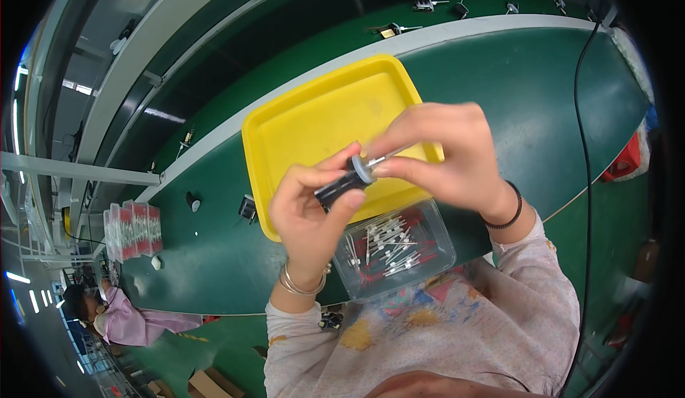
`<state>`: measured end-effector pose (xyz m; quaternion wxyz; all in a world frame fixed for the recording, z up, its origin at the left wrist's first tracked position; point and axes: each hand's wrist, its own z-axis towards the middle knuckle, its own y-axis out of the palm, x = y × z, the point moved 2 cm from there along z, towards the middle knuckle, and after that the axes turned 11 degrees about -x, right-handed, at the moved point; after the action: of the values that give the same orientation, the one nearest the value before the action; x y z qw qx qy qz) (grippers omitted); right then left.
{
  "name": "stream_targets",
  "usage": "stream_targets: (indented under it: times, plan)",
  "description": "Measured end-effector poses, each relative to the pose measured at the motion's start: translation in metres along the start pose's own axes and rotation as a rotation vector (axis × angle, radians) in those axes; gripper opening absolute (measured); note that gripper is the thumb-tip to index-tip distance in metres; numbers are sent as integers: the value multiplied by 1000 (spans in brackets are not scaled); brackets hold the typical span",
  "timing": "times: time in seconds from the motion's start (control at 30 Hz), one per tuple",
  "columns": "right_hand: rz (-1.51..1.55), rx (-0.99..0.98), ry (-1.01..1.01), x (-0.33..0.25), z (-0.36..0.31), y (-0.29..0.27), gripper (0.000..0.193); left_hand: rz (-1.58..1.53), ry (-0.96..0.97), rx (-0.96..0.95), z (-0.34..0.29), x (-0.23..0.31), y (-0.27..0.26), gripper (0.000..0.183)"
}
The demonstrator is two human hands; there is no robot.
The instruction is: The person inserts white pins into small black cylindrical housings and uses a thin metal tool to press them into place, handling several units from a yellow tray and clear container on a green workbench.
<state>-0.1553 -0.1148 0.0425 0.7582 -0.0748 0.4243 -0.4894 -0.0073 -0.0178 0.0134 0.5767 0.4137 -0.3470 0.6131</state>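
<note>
My left hand [300, 205] is closed around a black cylindrical part with a grey collar [341, 187], held tilted above the yellow tray's near side. At the collar end, my right hand [457, 152] pinches a thin pale rod [382, 160] between thumb and fingers. Whether the rod sits inside the part or only touches it, I cannot tell. Under both hands lies the shallow yellow tray [258, 123]. Close to my body stands a clear plastic box [444, 235] containing several thin white rods [392, 245] and some red pieces.
A black cable [581, 105] crosses the green table [528, 77] at right. Left of the tray are small black parts [247, 207] and a stack of clear boxes [132, 230]. Several similar parts [391, 31] lie on the green strip beyond the pale rail. A person in pink [135, 319] is far left.
</note>
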Motion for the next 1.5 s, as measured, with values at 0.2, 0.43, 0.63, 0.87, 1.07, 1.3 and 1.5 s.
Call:
stream_targets:
  times: [0.2, 0.43, 0.63, 0.87, 1.07, 1.3, 1.5]
  plan:
    - [505, 82, 299, 16, 16, 11, 11, -386, -209, 64, 8, -12, -11, 18]
    - [566, 126, 344, 20, 20, 17, 16, -534, -259, 62, 9, -15, -13, 19]
    - [-88, 211, 216, 14, -18, 14, 32, 98, -364, 6, 66, -62, -58, 22]
    - [-101, -702, 138, -10, -69, 85, 17, 997, -208, -18, 146, -130, -113, 37]
    - [-255, -918, 209, 1, -96, 104, 17, 1202, -358, -721, 87, -74, -70, 31]
    - [-390, -904, 170, -8, -100, 118, 13, 1458, -483, -1009, -8, -63, -45, 22]
    - [-277, -822, 137, -6, -90, 99, 10, 1181, -294, -831, 8, -40, -60, 21]
